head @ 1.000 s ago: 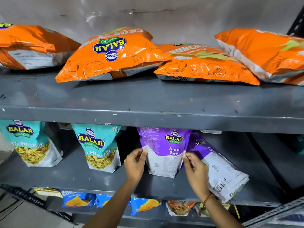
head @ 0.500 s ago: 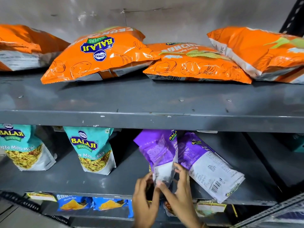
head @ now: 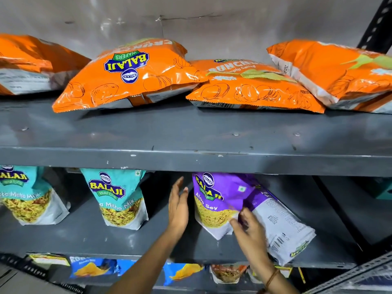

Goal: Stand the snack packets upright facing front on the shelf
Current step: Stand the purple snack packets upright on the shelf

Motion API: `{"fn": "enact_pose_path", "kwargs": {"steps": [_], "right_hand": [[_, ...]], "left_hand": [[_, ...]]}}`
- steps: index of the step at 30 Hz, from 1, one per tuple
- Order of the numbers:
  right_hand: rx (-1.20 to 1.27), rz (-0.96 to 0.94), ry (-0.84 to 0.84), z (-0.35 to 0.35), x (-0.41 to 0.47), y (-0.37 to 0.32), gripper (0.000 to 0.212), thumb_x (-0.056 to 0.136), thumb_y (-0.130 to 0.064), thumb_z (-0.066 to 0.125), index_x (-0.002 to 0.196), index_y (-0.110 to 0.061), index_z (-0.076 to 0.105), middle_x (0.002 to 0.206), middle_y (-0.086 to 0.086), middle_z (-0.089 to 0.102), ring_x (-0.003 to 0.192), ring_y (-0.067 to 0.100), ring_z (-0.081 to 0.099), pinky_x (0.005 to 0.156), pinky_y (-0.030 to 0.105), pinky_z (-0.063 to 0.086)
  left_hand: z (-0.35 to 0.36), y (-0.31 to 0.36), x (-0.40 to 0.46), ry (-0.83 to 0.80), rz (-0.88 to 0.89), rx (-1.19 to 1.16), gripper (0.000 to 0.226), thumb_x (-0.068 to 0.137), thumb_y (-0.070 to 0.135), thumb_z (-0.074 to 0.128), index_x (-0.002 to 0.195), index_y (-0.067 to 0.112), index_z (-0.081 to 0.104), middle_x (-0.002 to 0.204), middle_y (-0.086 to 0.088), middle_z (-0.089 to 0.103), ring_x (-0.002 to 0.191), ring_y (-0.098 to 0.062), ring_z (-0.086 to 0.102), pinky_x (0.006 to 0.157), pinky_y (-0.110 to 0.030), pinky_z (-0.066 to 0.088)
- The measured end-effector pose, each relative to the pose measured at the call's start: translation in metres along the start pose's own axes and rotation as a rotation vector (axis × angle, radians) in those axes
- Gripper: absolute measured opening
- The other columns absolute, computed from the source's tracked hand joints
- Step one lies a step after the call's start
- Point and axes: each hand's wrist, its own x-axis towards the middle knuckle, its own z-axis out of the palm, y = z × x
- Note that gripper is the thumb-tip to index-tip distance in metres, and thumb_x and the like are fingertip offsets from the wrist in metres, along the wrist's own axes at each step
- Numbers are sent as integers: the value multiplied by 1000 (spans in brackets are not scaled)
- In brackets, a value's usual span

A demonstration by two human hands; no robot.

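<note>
Head view: on the grey metal middle shelf (head: 89, 240), the purple foil Aloo Sev pouch (head: 214, 200) stands front-facing at five o'clock, leaning slightly. The left hand (head: 178, 206) hovers flat and empty beside it; the right hand (head: 249, 232) pinches its lower corner, likely steadying it. Behind lies a second purple pouch (head: 282, 225), back showing.

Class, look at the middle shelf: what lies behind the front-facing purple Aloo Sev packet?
A second purple packet leans behind the front packet, back side and barcode showing. Its left part is covered, so nothing further there is visible.

teal packet (head: 25, 194) cropped left, right hand (head: 250, 236) blurred
</note>
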Motion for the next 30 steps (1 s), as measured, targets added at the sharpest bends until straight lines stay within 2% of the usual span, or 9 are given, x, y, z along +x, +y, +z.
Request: {"fn": "enact_pose_path", "kwargs": {"steps": [4, 7, 11, 15, 18, 21, 25, 28, 30], "right_hand": [[-18, 34, 17, -5, 15, 6, 12, 82, -16, 68, 89, -24, 63, 81, -4, 75, 77, 17, 71, 77, 39, 58], [-6, 58, -6, -4, 25, 7, 18, 85, -18, 63, 94, -33, 63, 83, -10, 75, 78, 8, 71, 77, 38, 58], [6, 108, -68, -2, 34, 7, 18, 89, -22, 58, 102, -33, 63, 92, -6, 75, 91, 19, 70, 85, 42, 55], [42, 143, -79, -4, 33, 3, 23, 90, -19, 61, 110, -29, 65, 92, -20, 69, 92, 12, 67, 89, 31, 52], [144, 130, -66, -14, 28, -5, 30, 91, -10, 61, 112, -32, 62, 106, -9, 70, 89, -5, 65, 78, 8, 49], [199, 119, 34, -40, 26, -13, 36, 88, 0, 61, 105, -32, 61, 106, -1, 70, 91, 5, 65, 78, 6, 48], [69, 116, 175, -92, 33, -6, 30, 86, -2, 63, 103, -26, 69, 106, 0, 72, 92, 12, 66, 82, 11, 48], [-37, 231, 212, -128, 52, 13, 26, 86, -6, 64, 109, -12, 73, 107, 10, 75, 99, 20, 69, 96, 32, 51], [-165, 291, 123, -144, 67, 27, 25, 87, -9, 64, 110, -8, 73, 109, 10, 75, 104, 20, 69, 95, 26, 49]], "left_hand": [[5, 2, 13, -110, -58, -95, 28, 79, 26, 43, 99, 30, 62, 90, 28, 72, 86, 19, 61, 77, 0, 42], [3, -9, 6, -83, -53, -166, 19, 79, 26, 46, 89, 26, 62, 82, 21, 73, 79, 8, 64, 78, -11, 47], [-6, -19, -9, -64, -15, -179, 17, 79, 44, 56, 88, 34, 65, 88, 18, 70, 88, -2, 59, 89, -29, 43], [-6, -6, -19, -47, -55, -162, 14, 83, 42, 57, 95, 41, 64, 98, 20, 71, 94, 4, 61, 87, -21, 44], [-3, 5, -42, 219, -6, -126, 17, 87, 30, 59, 103, 32, 54, 110, 7, 58, 101, -7, 57, 88, -15, 42], [14, 13, -85, 321, -34, -114, 20, 89, 17, 64, 96, 26, 47, 98, 2, 47, 88, -14, 51, 83, -14, 40], [58, 20, -125, 13, -339, -247, 22, 88, -1, 61, 88, 17, 49, 92, -9, 54, 81, -16, 52, 79, -34, 41], [93, 23, -127, -146, -657, -284, 25, 91, 2, 59, 112, 12, 50, 100, -10, 58, 91, -20, 54, 80, -33, 42], [113, 22, -123, -150, -786, -277, 31, 93, 7, 56, 123, 10, 50, 93, -7, 60, 83, -20, 54, 75, -30, 44]]}}
